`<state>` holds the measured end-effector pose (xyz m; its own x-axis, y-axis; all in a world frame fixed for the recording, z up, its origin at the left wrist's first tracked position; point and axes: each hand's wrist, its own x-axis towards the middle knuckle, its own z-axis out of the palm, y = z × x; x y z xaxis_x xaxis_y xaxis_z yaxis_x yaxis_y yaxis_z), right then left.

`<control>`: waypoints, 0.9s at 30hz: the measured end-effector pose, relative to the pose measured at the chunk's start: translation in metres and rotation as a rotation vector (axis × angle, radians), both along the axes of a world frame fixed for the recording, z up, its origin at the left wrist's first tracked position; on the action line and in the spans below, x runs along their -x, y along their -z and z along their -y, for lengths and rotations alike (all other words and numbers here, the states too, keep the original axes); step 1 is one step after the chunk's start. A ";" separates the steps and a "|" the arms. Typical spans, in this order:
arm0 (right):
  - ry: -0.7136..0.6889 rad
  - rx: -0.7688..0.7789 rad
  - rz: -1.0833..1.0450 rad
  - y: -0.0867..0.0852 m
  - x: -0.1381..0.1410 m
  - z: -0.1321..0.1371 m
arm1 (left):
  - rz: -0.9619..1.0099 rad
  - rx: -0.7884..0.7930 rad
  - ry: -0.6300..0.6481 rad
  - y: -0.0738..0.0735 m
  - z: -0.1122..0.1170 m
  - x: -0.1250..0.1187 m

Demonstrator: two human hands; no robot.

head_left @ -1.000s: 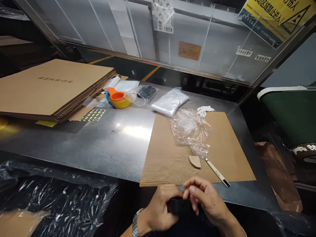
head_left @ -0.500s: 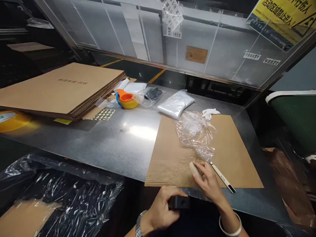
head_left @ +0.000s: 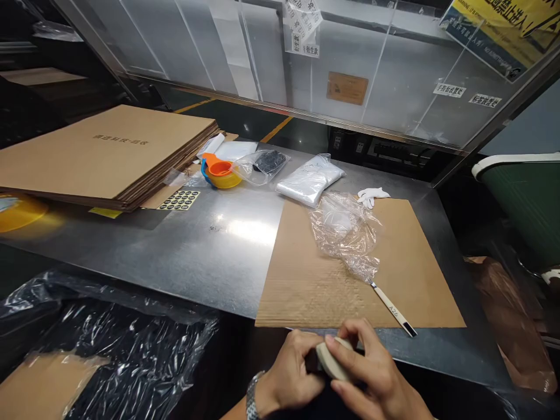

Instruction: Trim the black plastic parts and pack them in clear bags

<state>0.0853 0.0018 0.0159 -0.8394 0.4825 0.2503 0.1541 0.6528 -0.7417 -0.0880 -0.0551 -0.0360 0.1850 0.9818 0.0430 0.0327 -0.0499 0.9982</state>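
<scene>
My left hand [head_left: 286, 373] is closed around a small black block, mostly hidden now behind the fingers and the pad. In my right hand [head_left: 376, 373] is a pale beige rounded pad [head_left: 330, 360], pinched between thumb and fingers. The pad is up against the block's end; whether it touches is hard to make out. Both hands are in front of the table's near edge. Beyond them, a cardboard sheet [head_left: 301, 280] bears a crumpled clear plastic bag [head_left: 345, 224] and a white-handled tool marked A26 [head_left: 396, 310], whose tip meets the bag.
On the metal table [head_left: 210, 262] are a stack of flat cardboard [head_left: 131, 151], colored cups [head_left: 221, 174], a bagged black item [head_left: 269, 162], a white plastic packet [head_left: 310, 179], a white glove [head_left: 371, 195] and a sticker sheet [head_left: 179, 200]. Black plastic lining [head_left: 144, 350] lies lower left.
My right hand has brought the pad from over the cardboard down and left to the black block in my left hand. The view has shifted slightly.
</scene>
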 end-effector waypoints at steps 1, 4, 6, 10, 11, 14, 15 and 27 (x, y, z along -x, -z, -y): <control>-0.017 -0.019 -0.002 -0.002 0.001 0.000 | 0.016 -0.013 0.011 0.000 -0.001 -0.001; -0.036 -0.022 0.019 -0.006 0.001 0.000 | 0.024 0.002 -0.023 0.002 -0.001 0.001; -0.008 -0.018 0.029 -0.007 -0.001 0.000 | -0.012 0.034 -0.060 0.004 0.001 0.004; -0.031 -0.069 0.020 -0.009 0.002 -0.002 | -0.050 0.012 -0.040 0.005 0.001 0.004; -0.054 -0.079 0.017 -0.011 0.004 -0.002 | -0.050 -0.001 -0.043 0.005 0.001 0.004; -0.069 -0.062 0.061 -0.013 0.004 -0.003 | -0.022 0.010 -0.068 0.004 0.001 0.004; -0.055 -0.054 0.078 -0.014 0.003 -0.004 | -0.023 0.016 -0.077 0.004 0.001 0.004; -0.045 -0.025 0.009 -0.019 0.005 -0.006 | -0.070 -0.065 -0.019 -0.001 -0.004 -0.004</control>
<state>0.0804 0.0075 0.0349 -0.8624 0.4380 0.2538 0.1311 0.6775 -0.7238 -0.0837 -0.0508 -0.0351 0.1715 0.9806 0.0944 0.1037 -0.1133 0.9881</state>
